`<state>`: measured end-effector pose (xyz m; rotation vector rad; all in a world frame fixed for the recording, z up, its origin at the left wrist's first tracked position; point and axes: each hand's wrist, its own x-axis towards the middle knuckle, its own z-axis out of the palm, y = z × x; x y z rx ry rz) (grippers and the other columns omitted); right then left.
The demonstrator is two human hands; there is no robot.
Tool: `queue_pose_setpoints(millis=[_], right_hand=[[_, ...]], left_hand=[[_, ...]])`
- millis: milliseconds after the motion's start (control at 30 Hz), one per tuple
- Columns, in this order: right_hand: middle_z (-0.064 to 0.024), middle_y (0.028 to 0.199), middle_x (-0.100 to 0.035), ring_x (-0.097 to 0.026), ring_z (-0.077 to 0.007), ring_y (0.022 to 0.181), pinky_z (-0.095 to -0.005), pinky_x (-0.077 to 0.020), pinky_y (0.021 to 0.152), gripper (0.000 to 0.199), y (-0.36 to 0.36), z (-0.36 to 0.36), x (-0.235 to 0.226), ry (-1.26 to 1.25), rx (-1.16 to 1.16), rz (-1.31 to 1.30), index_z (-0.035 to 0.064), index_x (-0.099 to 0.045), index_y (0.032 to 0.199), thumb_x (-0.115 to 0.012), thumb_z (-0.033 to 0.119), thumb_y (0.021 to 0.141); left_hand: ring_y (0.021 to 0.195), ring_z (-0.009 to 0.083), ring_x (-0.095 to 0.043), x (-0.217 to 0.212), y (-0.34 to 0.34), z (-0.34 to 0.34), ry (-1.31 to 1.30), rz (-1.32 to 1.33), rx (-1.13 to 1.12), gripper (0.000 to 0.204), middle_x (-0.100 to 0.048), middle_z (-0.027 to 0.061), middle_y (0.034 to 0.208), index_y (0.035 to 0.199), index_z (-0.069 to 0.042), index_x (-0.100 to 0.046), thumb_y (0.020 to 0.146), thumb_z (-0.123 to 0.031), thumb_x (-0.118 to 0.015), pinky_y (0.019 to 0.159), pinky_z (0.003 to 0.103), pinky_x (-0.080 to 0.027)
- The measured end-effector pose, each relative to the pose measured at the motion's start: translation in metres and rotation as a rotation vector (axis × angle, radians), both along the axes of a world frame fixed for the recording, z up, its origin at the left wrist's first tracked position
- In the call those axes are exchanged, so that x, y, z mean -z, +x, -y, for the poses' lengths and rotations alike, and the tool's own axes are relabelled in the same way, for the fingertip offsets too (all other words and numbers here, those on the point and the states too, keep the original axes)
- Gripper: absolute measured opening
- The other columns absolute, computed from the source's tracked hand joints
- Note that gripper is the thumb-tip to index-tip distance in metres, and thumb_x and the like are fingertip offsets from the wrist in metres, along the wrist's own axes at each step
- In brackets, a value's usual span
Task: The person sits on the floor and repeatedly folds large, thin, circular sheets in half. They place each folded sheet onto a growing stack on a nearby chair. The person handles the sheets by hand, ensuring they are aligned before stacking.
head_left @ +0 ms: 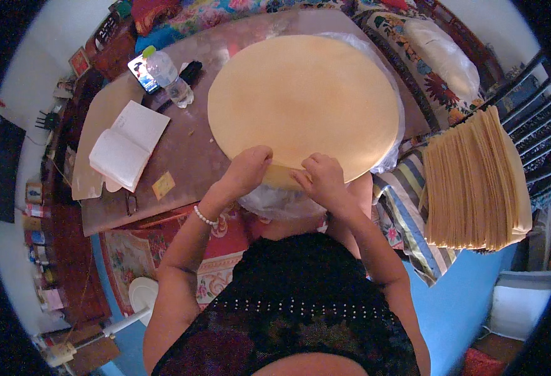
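Left hand (pixel 250 169) and right hand (pixel 321 180), slightly apart, each pinch the near edge of a large, round, thin, pale-yellow sheet (pixel 303 103); a narrow, darker strip shows between them. The sheet lies over crinkled clear plastic film (pixel 282 203) on a flat brown table (pixel 194 147). Right: thick stack of tan, folded sheets (pixel 476 188). Left: open, white-paged notebook (pixel 124 150).

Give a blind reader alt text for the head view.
A person's left hand and right hand grip the near edge of a large, round tan sheet over clear plastic and a brown table. To the left are an open notebook, a phone and a bottle; to the right, a layered tan stack on striped cloth.
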<state>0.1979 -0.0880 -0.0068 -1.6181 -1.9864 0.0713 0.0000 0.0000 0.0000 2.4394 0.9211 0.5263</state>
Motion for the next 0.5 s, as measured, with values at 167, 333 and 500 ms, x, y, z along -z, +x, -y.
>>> queue_pose_setpoints(millis=[167,333,500], right_hand=[[-0.0111,0.078,-0.058,-0.057,-0.0303,0.075,-0.0413,-0.0426,0.068,0.013,0.000,-0.001,-0.005,0.022,0.118,0.035,0.0057,-0.059,0.075,-0.067,0.015,0.070],[-0.0076,0.080,-0.059,-0.057,-0.0276,0.078,-0.0387,-0.0397,0.074,0.015,0.035,0.003,-0.002,0.187,0.216,0.089,0.0082,-0.058,0.077,-0.067,0.009,0.065],[-0.0047,0.073,-0.059,-0.056,-0.0260,0.071,-0.0375,-0.0397,0.068,0.010,0.094,-0.006,-0.008,0.223,0.162,0.047,0.0098,-0.058,0.073,-0.066,0.006,0.067]], left_hand=[[0.081,0.0384,-0.054,-0.003,0.010,-0.010,0.076,0.044,-0.054,0.006,-0.056,0.0198,0.080,0.085,-0.002,-0.052,0.084,-0.007,-0.048,0.070,0.044,-0.043],[0.081,0.0384,-0.055,-0.016,0.012,-0.012,0.120,0.094,-0.163,0.007,-0.057,0.0188,0.082,0.086,-0.002,-0.053,0.083,-0.007,-0.050,0.069,0.043,-0.044],[0.086,0.0341,-0.059,0.006,0.008,-0.023,0.120,0.281,-0.170,0.018,-0.061,0.0161,0.087,0.096,-0.002,-0.057,0.082,-0.011,-0.059,0.072,0.039,-0.047]])
